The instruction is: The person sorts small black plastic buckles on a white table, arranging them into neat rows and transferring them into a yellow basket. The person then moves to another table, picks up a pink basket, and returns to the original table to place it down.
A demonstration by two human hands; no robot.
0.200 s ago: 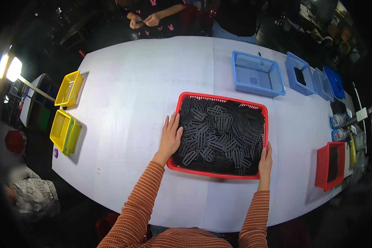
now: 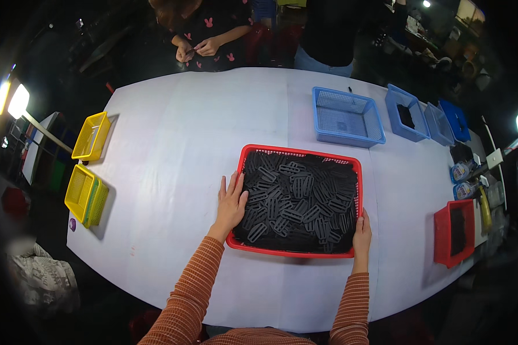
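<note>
A red plastic basket point(image 2: 293, 253) sits on the white table in front of me, filled with many flat black slotted strap buckles point(image 2: 296, 198). My left hand point(image 2: 230, 207) holds the basket's left side, its thumb at the rim and fingers stretched along the outer wall. On the right side, near the front corner, my right hand point(image 2: 361, 238) grips the rim; some of its fingers are hidden behind the wall. Neither hand has a loose buckle in it.
Blue baskets point(image 2: 348, 138) stand at the back right, one with black pieces inside. Yellow baskets point(image 2: 92, 138) line the left edge. A smaller red basket point(image 2: 443, 236) is at the right edge. Across the white table point(image 2: 190, 132), another person's hands point(image 2: 195, 49) handle a small dark piece.
The whole scene has slid slightly down and to the left in the picture. Both my hands stay on the red basket, which keeps about the same place on the table.
</note>
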